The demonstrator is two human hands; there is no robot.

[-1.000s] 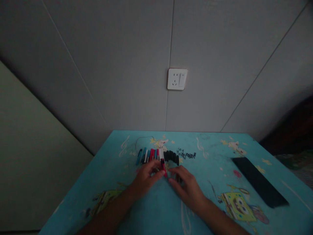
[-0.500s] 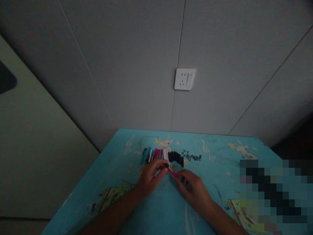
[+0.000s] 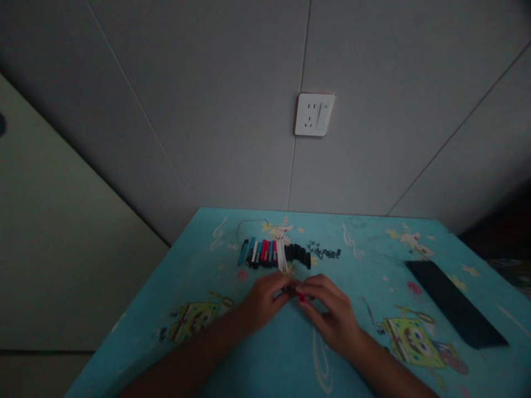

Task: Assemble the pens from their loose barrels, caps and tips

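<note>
Between my two hands is a small red pen (image 3: 302, 298), mostly hidden by the fingers. The fingertips of my left hand (image 3: 265, 298) are pinched on its far end. From the other side, my right hand (image 3: 329, 309) closes its thumb and fingers around the red end. Both hands meet just above the table, fingertips touching or nearly so. Beyond them lies a row of blue, white and red pen pieces (image 3: 264, 252), then white sticks (image 3: 281, 255), black pieces (image 3: 298, 254) and scattered small dark parts (image 3: 326, 250).
A blue tablecloth (image 3: 249, 365) with cartoon prints covers the table. To the right lies a flat black rectangular object (image 3: 454, 304). Behind the table rises a grey panelled wall (image 3: 232, 110) with a white socket (image 3: 314, 114). A pale panel (image 3: 62, 237) stands at left.
My hands have come closer together, and the red pen, plainly visible before, is now mostly covered by fingers. The camera view has tilted slightly down. The flat black object shows unblurred.
</note>
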